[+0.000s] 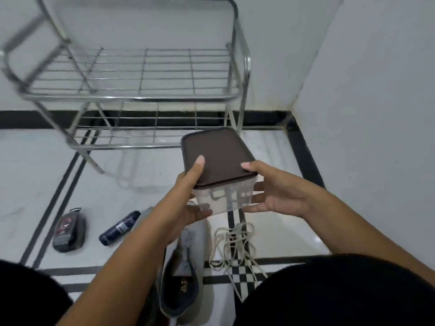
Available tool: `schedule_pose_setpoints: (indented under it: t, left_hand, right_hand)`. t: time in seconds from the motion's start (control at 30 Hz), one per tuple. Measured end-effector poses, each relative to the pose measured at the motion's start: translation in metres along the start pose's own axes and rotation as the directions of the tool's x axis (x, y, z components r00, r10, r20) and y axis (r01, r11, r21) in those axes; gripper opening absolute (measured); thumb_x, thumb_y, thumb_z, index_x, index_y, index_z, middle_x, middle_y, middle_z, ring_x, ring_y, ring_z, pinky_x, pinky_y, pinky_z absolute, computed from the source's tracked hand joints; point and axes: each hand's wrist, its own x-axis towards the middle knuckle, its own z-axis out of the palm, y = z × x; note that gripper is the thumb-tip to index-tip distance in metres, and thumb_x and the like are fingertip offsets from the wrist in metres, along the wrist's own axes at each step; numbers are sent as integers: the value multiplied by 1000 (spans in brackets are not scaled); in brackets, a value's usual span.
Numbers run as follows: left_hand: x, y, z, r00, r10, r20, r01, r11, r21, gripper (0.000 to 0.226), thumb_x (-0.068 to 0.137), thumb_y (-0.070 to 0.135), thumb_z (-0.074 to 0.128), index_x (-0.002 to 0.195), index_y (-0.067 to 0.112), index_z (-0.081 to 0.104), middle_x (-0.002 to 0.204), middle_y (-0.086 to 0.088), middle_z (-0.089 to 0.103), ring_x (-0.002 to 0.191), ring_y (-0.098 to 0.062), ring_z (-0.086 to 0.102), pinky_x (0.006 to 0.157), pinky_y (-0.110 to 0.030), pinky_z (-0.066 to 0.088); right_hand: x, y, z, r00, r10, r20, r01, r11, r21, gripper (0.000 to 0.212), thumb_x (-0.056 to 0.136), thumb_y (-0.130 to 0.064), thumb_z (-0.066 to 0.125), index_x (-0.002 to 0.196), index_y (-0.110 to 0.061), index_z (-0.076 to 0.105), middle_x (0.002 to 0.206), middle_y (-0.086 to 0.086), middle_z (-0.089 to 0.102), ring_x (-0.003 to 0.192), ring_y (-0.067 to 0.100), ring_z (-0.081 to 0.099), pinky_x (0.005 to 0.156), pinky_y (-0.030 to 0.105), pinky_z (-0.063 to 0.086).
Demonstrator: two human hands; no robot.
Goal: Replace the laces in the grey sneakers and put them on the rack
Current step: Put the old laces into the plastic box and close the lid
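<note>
Both my hands hold up a translucent plastic box (226, 196) with a dark brown lid (216, 156); dark laces show faintly through its wall. My left hand (186, 203) grips the box's left side, thumb on the lid. My right hand (275, 191) grips the right side, thumb on the lid's edge. Below the box a grey sneaker (186, 267) without laces lies on the floor between my knees. A pile of loose cream laces (235, 245) lies just right of it. The metal shoe rack (141, 90) stands against the wall ahead, its shelves bare.
A dark blue spray can (120, 228) and a dark shoe brush or polish pack (69, 229) lie on the floor to the left. White tiled floor with black stripes. A wall corner closes the right side. My dark-clothed knees fill both lower corners.
</note>
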Motion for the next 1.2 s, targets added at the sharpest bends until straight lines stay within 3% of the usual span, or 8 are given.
schedule_pose_setpoints:
  t: [0.2, 0.3, 0.4, 0.53, 0.7, 0.83, 0.97, 1.2]
  left_hand:
    - [5, 61, -31, 962, -154, 225, 183, 976, -118, 52, 87, 47, 59, 135, 30, 50, 142, -26, 38, 102, -44, 60, 86, -46, 56]
    - [21, 75, -38, 982, -133, 132, 139, 990, -37, 62, 87, 42, 65, 143, 26, 41, 147, -25, 29, 114, -47, 54, 84, -44, 58]
    - [45, 84, -44, 998, 19, 58, -22, 999, 37, 38, 94, 31, 58, 131, 21, 54, 142, -14, 44, 127, -30, 48, 83, -34, 56]
    - [75, 88, -52, 986, 161, -52, -156, 984, 81, 28, 96, 25, 55, 124, 22, 55, 131, -6, 56, 112, -19, 56, 90, -29, 51]
    - [102, 99, -52, 961, 272, -41, -271, 962, 19, 39, 99, 16, 52, 137, 19, 49, 130, -1, 55, 119, -16, 53, 99, -25, 43]
    - [119, 101, -49, 954, 280, -111, -288, 955, -64, 42, 100, 19, 51, 141, 23, 44, 148, -4, 41, 140, -23, 35, 110, -40, 36]
    - [138, 108, -44, 949, 271, -163, -291, 950, -111, 27, 101, 17, 47, 128, 21, 51, 141, 4, 48, 135, -15, 40, 115, -39, 29]
    - [161, 103, -29, 957, 247, -153, -265, 958, -113, 16, 102, 17, 44, 113, 21, 56, 134, -3, 52, 139, -18, 37, 116, -39, 28]
  right_hand:
    - [-4, -61, 17, 995, 26, -96, -34, 995, -90, 31, 87, -38, 62, 109, -16, 56, 105, 19, 67, 90, 36, 69, 78, 42, 59]
    - [6, -79, 25, 982, -35, -186, 11, 992, -127, 14, 95, -20, 57, 106, -13, 60, 101, 15, 66, 89, 27, 67, 76, 35, 60]
    - [30, -89, 35, 962, -100, -255, 66, 988, -138, 14, 99, -9, 50, 107, -11, 61, 99, 8, 64, 87, 18, 64, 74, 32, 58]
    - [67, -88, 45, 926, -156, -344, 142, 988, -64, 12, 98, -8, 52, 109, -8, 58, 110, 9, 61, 87, 22, 64, 71, 32, 55]
    - [110, -81, 40, 860, -290, -419, 331, 943, 28, 30, 95, -16, 60, 122, -6, 51, 128, 13, 53, 118, 31, 57, 83, 34, 58]
    - [128, -93, 42, 841, -333, -427, 416, 902, 116, 30, 97, -13, 57, 126, -9, 53, 133, 11, 54, 122, 26, 55, 89, 32, 53]
    - [149, -96, 43, 840, -332, -428, 448, 871, 204, 33, 98, -9, 54, 131, -11, 50, 134, 8, 56, 121, 21, 56, 77, 22, 53]
    - [165, -91, 24, 818, -326, -475, 466, 859, 213, 31, 99, -10, 53, 130, -10, 53, 135, 9, 56, 123, 22, 55, 87, 26, 53]
